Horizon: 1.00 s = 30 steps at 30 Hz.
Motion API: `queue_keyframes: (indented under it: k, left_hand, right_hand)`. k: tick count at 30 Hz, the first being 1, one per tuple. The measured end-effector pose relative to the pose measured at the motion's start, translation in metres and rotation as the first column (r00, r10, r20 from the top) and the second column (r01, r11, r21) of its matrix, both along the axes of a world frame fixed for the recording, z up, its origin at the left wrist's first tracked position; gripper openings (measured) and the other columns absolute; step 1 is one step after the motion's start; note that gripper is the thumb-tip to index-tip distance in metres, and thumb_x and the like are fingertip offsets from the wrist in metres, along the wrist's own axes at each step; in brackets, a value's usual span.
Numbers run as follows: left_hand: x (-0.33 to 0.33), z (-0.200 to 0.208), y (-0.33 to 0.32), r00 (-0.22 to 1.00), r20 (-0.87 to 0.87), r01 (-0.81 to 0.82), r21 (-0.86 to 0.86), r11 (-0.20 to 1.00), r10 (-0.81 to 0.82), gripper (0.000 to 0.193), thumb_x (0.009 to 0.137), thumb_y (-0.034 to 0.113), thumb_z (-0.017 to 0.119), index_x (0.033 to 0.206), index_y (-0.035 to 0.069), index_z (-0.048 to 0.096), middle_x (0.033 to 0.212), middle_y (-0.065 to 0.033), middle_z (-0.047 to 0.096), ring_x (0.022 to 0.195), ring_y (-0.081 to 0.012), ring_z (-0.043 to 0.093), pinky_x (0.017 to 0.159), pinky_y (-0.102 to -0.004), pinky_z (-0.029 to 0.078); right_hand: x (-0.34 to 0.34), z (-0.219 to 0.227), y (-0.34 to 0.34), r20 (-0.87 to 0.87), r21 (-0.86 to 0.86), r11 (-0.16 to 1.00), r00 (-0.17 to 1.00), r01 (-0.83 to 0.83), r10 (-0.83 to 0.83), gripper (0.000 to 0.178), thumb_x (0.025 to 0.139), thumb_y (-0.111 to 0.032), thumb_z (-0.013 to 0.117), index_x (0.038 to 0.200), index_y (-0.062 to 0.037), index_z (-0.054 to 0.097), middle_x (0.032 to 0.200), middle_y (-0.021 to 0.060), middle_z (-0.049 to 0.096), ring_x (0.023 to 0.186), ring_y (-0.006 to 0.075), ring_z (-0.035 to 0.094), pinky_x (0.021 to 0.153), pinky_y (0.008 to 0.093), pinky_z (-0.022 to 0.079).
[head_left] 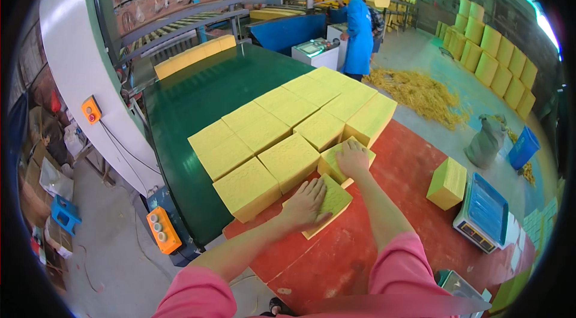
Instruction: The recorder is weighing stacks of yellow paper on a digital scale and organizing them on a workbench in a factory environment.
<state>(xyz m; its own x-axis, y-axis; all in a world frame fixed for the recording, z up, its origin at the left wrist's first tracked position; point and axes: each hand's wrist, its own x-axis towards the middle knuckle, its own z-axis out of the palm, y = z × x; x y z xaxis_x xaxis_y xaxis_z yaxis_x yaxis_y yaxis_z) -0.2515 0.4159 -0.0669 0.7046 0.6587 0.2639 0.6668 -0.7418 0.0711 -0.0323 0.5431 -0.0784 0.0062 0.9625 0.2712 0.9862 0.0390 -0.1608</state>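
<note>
My left hand [305, 204] lies flat over the top and left side of a yellow block [337, 198], its fingers stretched out. My right hand [352, 159] rests on a second yellow block [329, 165] just beyond it, fingers reaching over the top; its underside is hidden. Both blocks have a patterned top and stand at the near side of a group of similar yellow blocks [288, 99] set close together in rows. That group straddles the green conveyor belt [180, 156] and the red tabletop [390, 198].
A single yellow block [447, 183] stands by a scale with a blue tray [485, 207] at the right. Along the belt's far left edge sits a row of yellow blocks [195, 56]. An orange button box [163, 230] borders the belt. A person in blue [358, 36] stands beyond.
</note>
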Motion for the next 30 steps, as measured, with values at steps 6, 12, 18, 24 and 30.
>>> queue_keyframes:
  k: [6,12,18,24,30]
  left_hand:
    - [-0.019,0.007,-0.107,0.980,0.114,0.172,-0.086,0.981,-0.162,0.084,0.089,0.053,0.051,0.141,-0.010,0.034,0.149,-0.0284,0.031,0.141,-0.0390,0.029,0.116,-0.0471,0.023]
    - [-0.034,0.009,-0.214,0.924,0.218,0.359,-0.211,0.909,-0.314,0.084,0.087,0.052,0.054,0.140,-0.011,0.034,0.150,-0.0285,0.029,0.140,-0.0417,0.028,0.116,-0.0491,0.023]
    - [-0.039,0.014,-0.258,0.846,0.339,0.479,-0.143,0.866,-0.412,0.082,0.077,0.038,0.069,0.136,-0.011,0.040,0.142,-0.0304,0.038,0.135,-0.0429,0.034,0.112,-0.0527,0.027]
    - [-0.043,0.016,-0.259,0.869,0.240,0.467,-0.108,0.878,-0.433,0.079,0.081,0.043,0.065,0.136,-0.010,0.042,0.143,-0.0280,0.039,0.133,-0.0425,0.036,0.109,-0.0542,0.029]
    - [-0.054,0.013,-0.267,0.918,0.100,0.393,-0.100,0.914,-0.383,0.078,0.087,0.049,0.057,0.139,-0.006,0.040,0.147,-0.0231,0.037,0.131,-0.0409,0.038,0.104,-0.0536,0.032]
  right_hand:
    - [-0.005,-0.001,-0.091,0.012,0.039,0.997,0.998,0.067,-0.067,0.056,0.091,-0.037,0.047,0.135,-0.0022,0.048,0.143,0.0154,0.047,0.133,0.0304,0.042,0.108,0.0478,0.032]
    - [-0.010,-0.010,-0.197,0.042,0.057,0.974,0.974,0.218,-0.221,0.057,0.093,-0.038,0.046,0.137,-0.0027,0.046,0.143,0.0157,0.046,0.133,0.0322,0.042,0.108,0.0494,0.033]
    - [-0.028,-0.005,-0.298,0.069,0.146,0.955,0.961,0.256,-0.268,0.054,0.092,-0.038,0.050,0.133,-0.0037,0.049,0.137,0.0141,0.051,0.131,0.0295,0.044,0.107,0.0459,0.034]
    - [-0.052,0.030,-0.360,-0.211,0.208,0.938,0.949,0.277,-0.233,0.045,0.090,-0.030,0.058,0.129,-0.0075,0.053,0.132,0.0133,0.054,0.120,0.0330,0.052,0.099,0.0430,0.042]
    - [-0.146,0.044,-0.519,-0.893,0.230,0.804,0.447,0.549,-0.050,0.015,0.094,-0.001,0.051,0.104,0.0032,0.061,0.086,0.0068,0.064,0.079,0.0101,0.058,0.071,0.0261,0.048]
